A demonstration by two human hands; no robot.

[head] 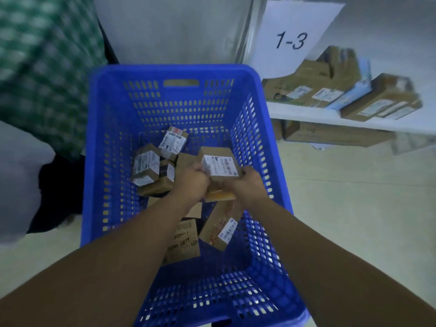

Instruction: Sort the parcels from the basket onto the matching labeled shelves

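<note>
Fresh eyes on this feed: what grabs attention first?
A big blue basket fills the centre, where the left hand and right hand grip one labelled parcel above loose boxes. At upper right, a white 1-3 sign hangs over a shelf stacked with cartons.

Position: your head camera sits above the near rim of the blue basket [165, 73], over your own forearms.
Direction: you look forward and steeply down into the basket.
Distance: close; your left hand [193, 179] and right hand [247, 184] reach inside it.
Edges: the wide angle catches the shelf [306, 116] right of the basket and its "1-3" sign [290, 41].
</note>
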